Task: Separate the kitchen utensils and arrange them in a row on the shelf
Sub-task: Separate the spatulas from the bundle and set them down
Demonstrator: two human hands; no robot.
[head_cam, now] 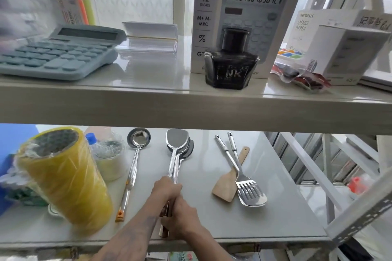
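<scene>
You have both your left hand [166, 189] and right hand [180, 216] with fingers clamped on the handles of the stacked spatulas [178, 146] mid-shelf [275, 207], between the ladle [135, 154] and the slotted turner [244, 176], so next peel one spatula free.

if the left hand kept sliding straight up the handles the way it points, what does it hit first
Probably the stacked turner heads: the left hand grips their bundled handles, which run straight to those blades. Beyond them the shelf runs under the upper shelf; what lies farther back is hidden.
</scene>
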